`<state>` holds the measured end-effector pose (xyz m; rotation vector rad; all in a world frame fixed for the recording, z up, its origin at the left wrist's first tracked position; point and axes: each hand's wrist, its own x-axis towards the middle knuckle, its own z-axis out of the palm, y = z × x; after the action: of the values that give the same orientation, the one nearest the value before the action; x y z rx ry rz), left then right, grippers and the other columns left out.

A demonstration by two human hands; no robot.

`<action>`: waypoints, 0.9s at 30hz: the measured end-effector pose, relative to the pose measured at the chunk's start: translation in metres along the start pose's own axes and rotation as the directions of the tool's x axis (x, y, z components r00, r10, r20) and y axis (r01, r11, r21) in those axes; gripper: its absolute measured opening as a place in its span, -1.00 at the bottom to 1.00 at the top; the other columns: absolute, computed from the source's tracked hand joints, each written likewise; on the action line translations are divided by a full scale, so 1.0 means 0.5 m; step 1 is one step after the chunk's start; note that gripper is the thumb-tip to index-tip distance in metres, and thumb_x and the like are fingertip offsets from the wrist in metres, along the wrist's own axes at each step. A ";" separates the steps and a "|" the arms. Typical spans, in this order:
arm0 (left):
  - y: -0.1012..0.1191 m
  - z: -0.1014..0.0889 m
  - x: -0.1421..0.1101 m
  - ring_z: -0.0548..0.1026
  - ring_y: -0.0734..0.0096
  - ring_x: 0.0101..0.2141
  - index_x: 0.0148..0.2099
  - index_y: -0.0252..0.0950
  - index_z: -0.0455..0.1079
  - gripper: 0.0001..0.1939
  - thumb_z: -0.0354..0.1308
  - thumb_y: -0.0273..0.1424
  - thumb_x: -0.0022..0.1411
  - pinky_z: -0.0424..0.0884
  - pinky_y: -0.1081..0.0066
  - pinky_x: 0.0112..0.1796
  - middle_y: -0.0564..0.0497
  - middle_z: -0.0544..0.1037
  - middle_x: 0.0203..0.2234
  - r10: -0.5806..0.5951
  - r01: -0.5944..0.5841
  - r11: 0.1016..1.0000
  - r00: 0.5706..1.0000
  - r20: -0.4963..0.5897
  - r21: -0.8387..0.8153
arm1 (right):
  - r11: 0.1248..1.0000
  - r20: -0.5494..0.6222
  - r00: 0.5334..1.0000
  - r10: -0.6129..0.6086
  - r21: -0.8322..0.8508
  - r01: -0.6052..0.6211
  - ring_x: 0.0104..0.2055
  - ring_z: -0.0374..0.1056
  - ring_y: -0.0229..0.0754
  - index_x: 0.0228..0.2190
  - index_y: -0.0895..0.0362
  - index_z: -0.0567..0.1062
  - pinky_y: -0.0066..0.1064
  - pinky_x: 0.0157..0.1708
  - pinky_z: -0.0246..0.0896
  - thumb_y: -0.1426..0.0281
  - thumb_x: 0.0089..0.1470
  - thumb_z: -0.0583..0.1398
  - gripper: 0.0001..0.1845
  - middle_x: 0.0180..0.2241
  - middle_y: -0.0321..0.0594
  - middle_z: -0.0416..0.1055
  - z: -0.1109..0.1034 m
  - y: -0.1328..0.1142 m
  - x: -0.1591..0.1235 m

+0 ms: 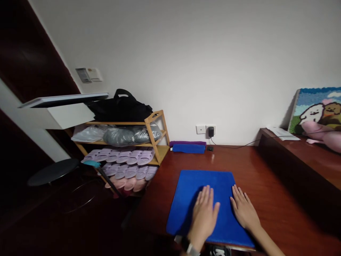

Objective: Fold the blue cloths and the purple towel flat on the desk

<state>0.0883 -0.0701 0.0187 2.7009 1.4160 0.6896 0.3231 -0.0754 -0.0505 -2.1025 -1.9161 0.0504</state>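
Observation:
A blue cloth (191, 188) lies spread flat on the reddish-brown wooden table (269, 192), near its front edge. My left hand (204, 215) is over the middle of the cloth, palm down, its fingers stretched forward and the thumb out to the right. A watch band circles that wrist. My right hand (244, 209) rests at the cloth's right edge, partly over the bare wood, with fingers extended. Neither hand grips anything. Against the wall sit a folded blue cloth (188, 148) and a purple one (198, 143) behind it.
On the left, a wooden rack (157, 142) bears several lilac slippers (146, 156), plastic-wrapped bundles and a black bag (121, 108). A black stool (53, 172) stands beside it. A plugged-in adapter (211, 132) trails its cord toward a raised ledge (287, 149) with a pink toy (323, 137).

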 end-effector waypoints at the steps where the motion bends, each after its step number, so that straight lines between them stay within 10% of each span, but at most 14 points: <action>1: 0.035 0.012 0.034 0.09 0.15 0.39 0.51 -0.24 -0.06 -0.38 -0.24 -0.15 0.52 0.17 0.04 0.33 -0.09 0.10 0.43 0.057 -0.054 0.997 0.997 0.054 -0.052 | 1.000 -0.001 1.000 -0.016 -0.006 0.016 0.46 -0.13 -0.04 0.38 0.27 0.10 -0.03 0.42 -0.17 0.12 0.34 -0.20 -0.26 0.42 -0.10 -0.03 0.001 0.003 0.000; 6: 0.064 0.073 0.099 0.04 0.19 0.41 0.49 -0.24 0.01 -0.34 -0.29 -0.04 0.51 0.04 0.07 0.37 -0.09 0.10 0.43 0.075 -0.055 0.994 0.975 0.209 -0.098 | 0.999 0.007 0.999 -0.039 -0.018 0.039 0.46 -0.10 -0.02 0.37 0.26 0.13 -0.03 0.41 -0.15 0.12 0.33 -0.21 -0.25 0.42 -0.11 -0.02 0.008 0.010 0.002; 16: -0.251 -0.020 -0.014 0.07 0.07 0.40 0.48 -0.29 0.02 -0.32 -0.25 -0.02 0.50 0.11 -0.02 0.33 -0.16 0.09 0.42 -0.300 0.280 0.944 0.949 0.100 0.173 | 1.000 0.003 1.000 0.005 -0.025 -0.005 0.46 -0.10 -0.04 0.37 0.30 0.11 -0.05 0.42 -0.18 0.08 0.32 -0.23 -0.21 0.40 -0.10 0.03 0.013 0.005 -0.003; 27: -0.265 0.001 -0.028 0.08 0.05 0.39 0.49 -0.29 -0.02 -0.28 -0.24 0.01 0.49 0.13 -0.02 0.32 -0.17 0.07 0.43 -0.288 0.280 0.948 0.957 0.039 0.150 | 0.995 0.105 0.990 0.098 -0.027 -0.095 0.48 -0.20 -0.07 0.40 0.27 0.02 -0.10 0.42 -0.23 0.17 0.36 -0.26 -0.27 0.45 -0.15 -0.10 -0.041 -0.021 0.147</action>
<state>-0.0214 -0.0027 -0.0152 2.5095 1.8535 0.4994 0.3256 -0.0068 -0.0160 -2.2482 -1.8797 0.1656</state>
